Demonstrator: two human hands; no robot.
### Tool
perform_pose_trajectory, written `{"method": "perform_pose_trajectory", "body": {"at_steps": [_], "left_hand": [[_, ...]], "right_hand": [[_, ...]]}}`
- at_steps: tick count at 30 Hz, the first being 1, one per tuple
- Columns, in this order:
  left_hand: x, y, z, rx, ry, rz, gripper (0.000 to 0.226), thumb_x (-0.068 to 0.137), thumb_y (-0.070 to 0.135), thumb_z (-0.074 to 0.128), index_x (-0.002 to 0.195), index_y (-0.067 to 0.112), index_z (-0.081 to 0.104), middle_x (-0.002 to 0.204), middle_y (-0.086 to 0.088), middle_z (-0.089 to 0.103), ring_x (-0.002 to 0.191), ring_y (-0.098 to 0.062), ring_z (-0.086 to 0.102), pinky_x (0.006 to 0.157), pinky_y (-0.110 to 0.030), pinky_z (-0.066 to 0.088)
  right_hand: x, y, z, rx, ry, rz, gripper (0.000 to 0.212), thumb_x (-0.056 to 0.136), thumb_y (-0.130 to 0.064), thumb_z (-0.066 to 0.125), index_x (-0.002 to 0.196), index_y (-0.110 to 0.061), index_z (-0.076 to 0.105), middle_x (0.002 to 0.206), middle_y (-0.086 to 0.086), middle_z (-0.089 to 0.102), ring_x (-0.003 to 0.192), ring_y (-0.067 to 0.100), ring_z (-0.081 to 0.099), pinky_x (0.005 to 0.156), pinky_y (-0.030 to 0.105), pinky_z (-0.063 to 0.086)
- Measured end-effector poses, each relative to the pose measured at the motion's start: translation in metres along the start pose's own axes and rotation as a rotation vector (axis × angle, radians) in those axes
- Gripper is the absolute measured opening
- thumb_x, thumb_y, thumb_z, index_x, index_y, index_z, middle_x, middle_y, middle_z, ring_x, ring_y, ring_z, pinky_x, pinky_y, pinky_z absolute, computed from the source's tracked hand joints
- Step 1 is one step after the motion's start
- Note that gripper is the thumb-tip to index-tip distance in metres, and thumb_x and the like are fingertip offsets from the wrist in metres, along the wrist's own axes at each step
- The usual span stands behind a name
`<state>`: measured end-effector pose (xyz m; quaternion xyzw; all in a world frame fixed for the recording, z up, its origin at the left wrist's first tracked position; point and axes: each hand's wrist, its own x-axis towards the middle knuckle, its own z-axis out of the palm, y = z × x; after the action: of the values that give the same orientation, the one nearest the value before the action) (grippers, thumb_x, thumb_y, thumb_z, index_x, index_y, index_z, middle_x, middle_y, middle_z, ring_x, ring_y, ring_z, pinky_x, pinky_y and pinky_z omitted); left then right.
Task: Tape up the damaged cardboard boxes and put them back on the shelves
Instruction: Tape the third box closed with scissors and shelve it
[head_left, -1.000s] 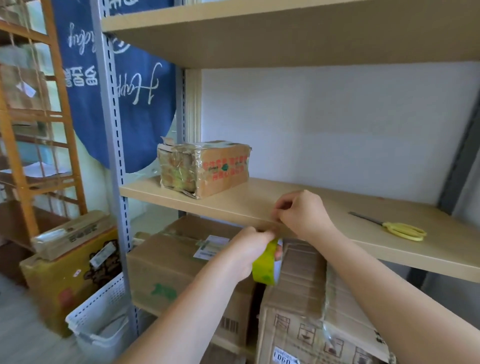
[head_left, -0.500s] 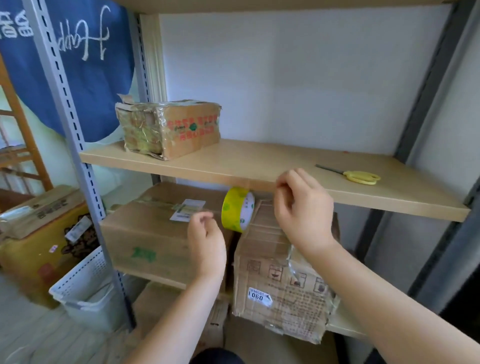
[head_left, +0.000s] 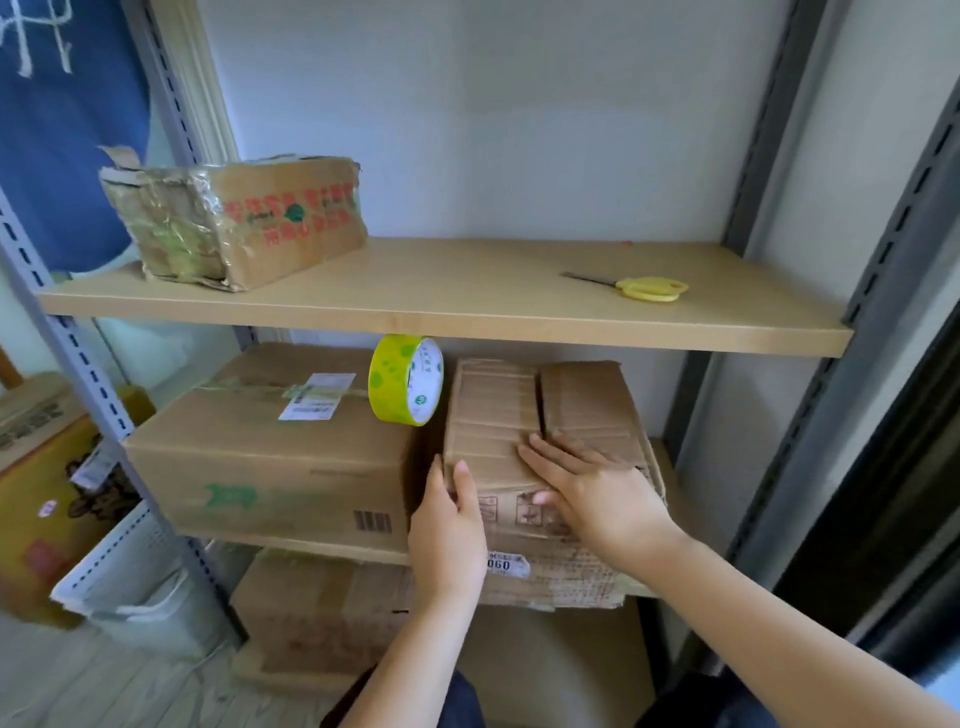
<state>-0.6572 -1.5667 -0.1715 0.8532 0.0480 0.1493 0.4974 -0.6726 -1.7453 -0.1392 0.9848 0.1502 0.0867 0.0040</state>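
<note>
A worn box (head_left: 519, 431) is being held at its front on the lower shelf (head_left: 291, 545), its front edge overhanging that shelf. The left hand (head_left: 449, 525) is being pressed against the box's front left corner, fingers straight and pointing upward, thumb on the front face. The right hand (head_left: 597, 488) is being laid flat across the top front edge, fingers extended over the top flaps and thumb reaching down the front; neither hand is being curled around anything. A tape roll (head_left: 406, 380), yellow-green with a white core, is being left hanging just below the front edge of the upper shelf (head_left: 467, 306), between the worn box and a larger box (head_left: 270, 457) standing to the left on the same lower shelf; what is holding the roll there cannot be told. On the upper shelf a taped box (head_left: 244, 218) is being kept at the left, and yellow scissors (head_left: 641, 287) are lying at the right, well apart from it. A further box (head_left: 317, 613) is being stored beneath the lower shelf, and a white basket (head_left: 130, 577) is standing on the floor outside the rack's left post.
</note>
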Motion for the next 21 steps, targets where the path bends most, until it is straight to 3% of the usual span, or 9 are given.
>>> {"method": "perform_pose_trajectory", "body": {"at_steps": [3,8,11,13,15,16,17,19,21], "left_hand": [[-0.024,0.011,0.007,0.131,0.045,0.039,0.051,0.104,0.046,0.025,0.132,0.015,0.055,0.111,-0.009,0.071,0.102,-0.031,0.067,0.082,-0.039,0.052],[-0.040,0.035,0.014,0.193,0.026,-0.040,0.050,0.106,0.040,0.026,0.126,0.006,0.056,0.107,-0.017,0.071,0.100,-0.038,0.065,0.079,-0.040,0.048],[-0.033,0.033,0.005,0.130,-0.002,-0.035,0.047,0.107,0.037,0.029,0.117,0.005,0.061,0.108,-0.018,0.070,0.102,-0.038,0.064,0.082,-0.040,0.048],[-0.020,0.032,0.000,0.052,-0.075,-0.138,0.049,0.107,0.035,0.028,0.118,0.000,0.061,0.114,-0.021,0.068,0.107,-0.039,0.061,0.088,-0.041,0.049],[-0.011,0.032,0.001,-0.029,-0.131,-0.272,0.050,0.108,0.033,0.026,0.126,-0.004,0.055,0.123,-0.024,0.063,0.114,-0.040,0.057,0.095,-0.042,0.047],[-0.012,0.034,0.003,-0.060,-0.137,-0.306,0.050,0.108,0.032,0.025,0.127,-0.004,0.054,0.125,-0.024,0.061,0.116,-0.040,0.056,0.096,-0.042,0.046],[-0.014,0.036,0.005,-0.080,-0.129,-0.319,0.048,0.108,0.032,0.025,0.125,-0.002,0.054,0.125,-0.023,0.061,0.116,-0.040,0.056,0.097,-0.042,0.045],[-0.019,0.035,0.005,-0.116,-0.106,-0.332,0.045,0.108,0.031,0.026,0.122,0.001,0.056,0.124,-0.021,0.061,0.115,-0.039,0.056,0.096,-0.041,0.045],[-0.023,0.033,0.001,-0.147,-0.093,-0.347,0.044,0.108,0.030,0.026,0.123,0.004,0.058,0.125,-0.021,0.061,0.116,-0.040,0.055,0.098,-0.042,0.046]], "right_hand": [[-0.012,0.017,-0.001,0.136,0.013,-0.016,0.072,0.091,-0.071,-0.002,0.156,-0.040,0.006,0.159,-0.023,0.002,0.147,-0.002,-0.004,0.118,0.025,0.004],[-0.013,0.024,0.001,0.173,0.015,0.099,0.065,0.098,-0.062,0.004,0.157,-0.036,0.010,0.161,-0.019,0.006,0.150,0.004,0.007,0.123,0.032,0.012],[-0.010,0.020,-0.009,0.115,0.039,0.090,0.062,0.100,-0.061,0.008,0.157,-0.035,0.006,0.161,-0.017,-0.002,0.151,0.007,-0.001,0.119,0.029,-0.002],[-0.012,0.027,-0.010,0.036,0.174,0.304,0.064,0.099,-0.061,0.009,0.156,-0.033,0.001,0.161,-0.007,-0.008,0.152,0.019,-0.006,0.119,0.040,-0.011],[-0.017,0.035,-0.011,0.200,0.207,0.754,0.066,0.101,-0.056,0.019,0.158,-0.025,0.006,0.163,0.008,0.008,0.147,0.038,0.021,0.121,0.053,0.007],[-0.018,0.038,-0.012,0.407,0.164,0.896,0.065,0.102,-0.053,0.024,0.155,-0.016,0.019,0.154,0.019,0.033,0.130,0.040,0.045,0.114,0.052,0.032],[-0.020,0.038,-0.009,0.592,0.139,0.932,0.061,0.103,-0.049,0.026,0.146,-0.007,0.035,0.128,0.020,0.056,0.102,0.032,0.060,0.092,0.042,0.051],[-0.023,0.034,0.000,0.688,0.207,0.909,0.055,0.104,-0.046,0.028,0.120,-0.002,0.057,0.084,0.007,0.061,0.067,0.017,0.056,0.056,0.028,0.043],[-0.028,0.028,0.005,0.648,0.278,0.895,0.052,0.104,-0.047,0.029,0.106,-0.006,0.060,0.075,0.003,0.059,0.062,0.016,0.056,0.048,0.025,0.036]]}}
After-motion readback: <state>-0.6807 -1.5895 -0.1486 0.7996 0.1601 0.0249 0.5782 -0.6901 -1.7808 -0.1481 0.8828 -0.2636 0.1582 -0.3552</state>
